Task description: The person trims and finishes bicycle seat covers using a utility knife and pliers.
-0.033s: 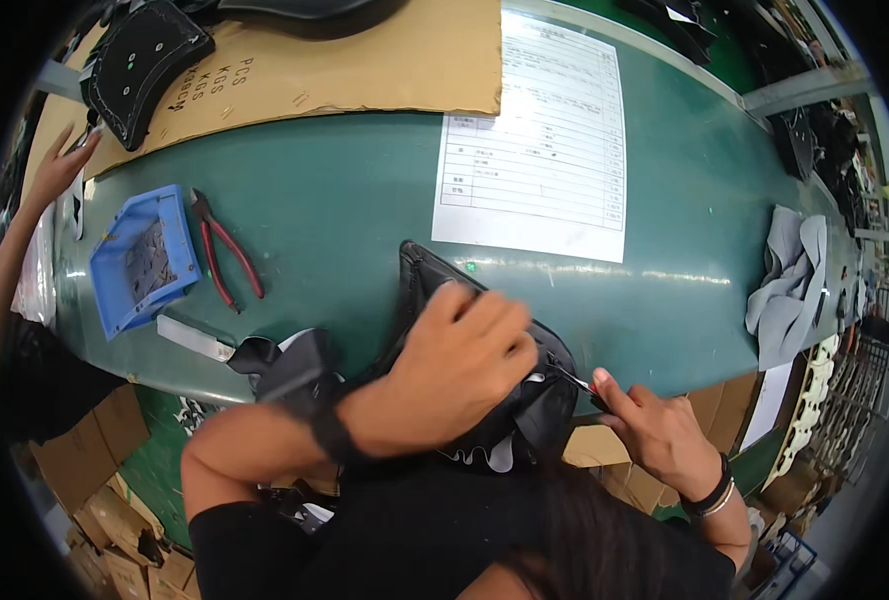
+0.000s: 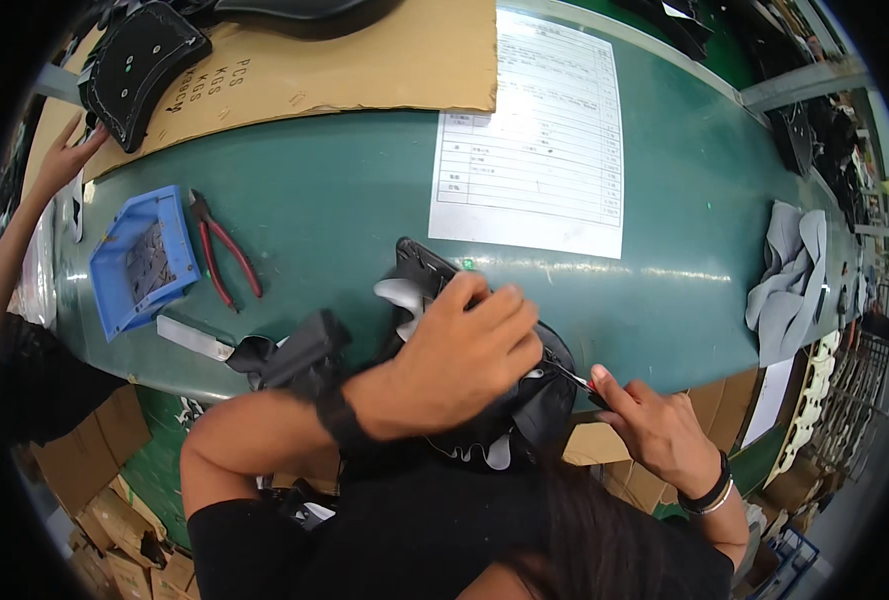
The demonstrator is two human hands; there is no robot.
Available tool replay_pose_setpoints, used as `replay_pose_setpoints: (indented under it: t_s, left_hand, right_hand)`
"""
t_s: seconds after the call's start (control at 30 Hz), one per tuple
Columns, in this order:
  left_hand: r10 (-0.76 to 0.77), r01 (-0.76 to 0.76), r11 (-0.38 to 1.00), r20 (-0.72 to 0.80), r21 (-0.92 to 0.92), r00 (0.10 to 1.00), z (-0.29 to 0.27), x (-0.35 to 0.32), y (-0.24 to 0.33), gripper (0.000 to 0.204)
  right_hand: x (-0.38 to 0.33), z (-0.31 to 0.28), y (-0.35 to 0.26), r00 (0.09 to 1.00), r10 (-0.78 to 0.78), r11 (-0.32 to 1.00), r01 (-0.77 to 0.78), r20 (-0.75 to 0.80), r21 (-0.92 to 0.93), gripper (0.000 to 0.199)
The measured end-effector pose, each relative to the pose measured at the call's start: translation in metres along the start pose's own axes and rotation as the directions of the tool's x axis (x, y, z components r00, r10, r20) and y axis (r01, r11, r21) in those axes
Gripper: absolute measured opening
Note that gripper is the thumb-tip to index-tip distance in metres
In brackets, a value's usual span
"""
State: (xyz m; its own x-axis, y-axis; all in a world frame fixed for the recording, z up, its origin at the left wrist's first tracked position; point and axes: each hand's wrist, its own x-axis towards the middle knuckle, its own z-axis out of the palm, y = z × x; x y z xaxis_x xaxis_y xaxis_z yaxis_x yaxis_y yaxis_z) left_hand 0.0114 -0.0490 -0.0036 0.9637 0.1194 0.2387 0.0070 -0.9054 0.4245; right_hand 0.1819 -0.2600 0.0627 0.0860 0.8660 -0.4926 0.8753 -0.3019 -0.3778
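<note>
My left hand [image 2: 469, 350] is closed, its fingers curled down onto a black leather-like cover [image 2: 546, 420] at the table's near edge. What its fingertips grip is hidden under them. A pale grey flap [image 2: 402, 293] sticks out of the cover beside this hand. My right hand [image 2: 659, 430] is wrapped round a red-handled tool that looks like pliers [image 2: 572, 377]. Its metal tip reaches the cover's right side, just beyond my left fingers. Wavy white edging [image 2: 497, 455] shows on the cover's near side.
On the green table [image 2: 324, 190] lie red-handled cutters [image 2: 226, 245], a blue bin [image 2: 114, 285] of small pieces and a printed sheet [image 2: 524, 215]. Cardboard [image 2: 364, 85] bears black padded parts. Grey cloth [image 2: 789, 285] hangs at right. Another person's hand [image 2: 64, 160] is at far left.
The pale grey flap beside my left hand now stands out from the cover. My left hand has shifted slightly; my right hand keeps its place with the tool.
</note>
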Motion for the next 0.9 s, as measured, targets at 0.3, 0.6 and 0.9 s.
replay_pose_setpoints:
  t_s: [0.3,0.6,0.9]
  left_hand:
    - [-0.139,0.299,0.843,0.356,-0.447,0.924,-0.015,0.01,0.004,0.024]
    - [-0.115,0.167,0.909,0.154,-0.382,0.981,0.002,0.003,0.007,0.022]
    - [-0.075,0.109,0.821,0.083,-0.561,0.994,0.007,-0.005,-0.008,0.036]
  right_hand:
    - [0.012,0.007,0.011,0.993,-0.053,0.998,0.055,-0.108,0.017,0.06]
    - [0.038,-0.019,0.014,0.977,-0.203,0.975,0.209,-0.068,0.08,0.054]
    - [0.048,-0.024,0.003,0.964,-0.264,0.96,0.263,0.002,-0.091,0.058]
